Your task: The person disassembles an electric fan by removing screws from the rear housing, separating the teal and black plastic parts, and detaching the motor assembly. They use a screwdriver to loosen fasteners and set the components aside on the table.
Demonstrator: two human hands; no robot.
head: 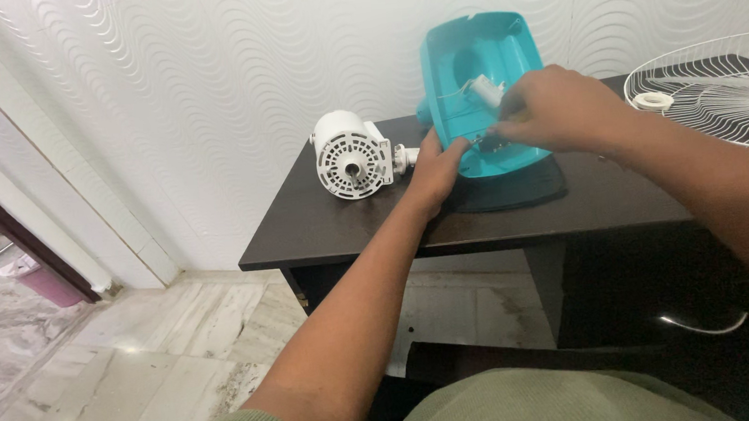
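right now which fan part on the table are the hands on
The teal housing, tilted up, gripped by both hands; the white motor and wire guard lie untouched.

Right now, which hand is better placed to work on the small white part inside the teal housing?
The right hand. It sits over the teal housing, fingers beside the small white part; the left hand only steadies the lower edge.

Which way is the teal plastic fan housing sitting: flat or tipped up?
Tipped up: the teal plastic fan housing leans with its hollow inside facing out, left hand steadying its lower edge.

Glossy teal plastic housing (478, 57), white plastic motor (351, 154), matt dark wooden table (340, 227), wire grille (725, 85)
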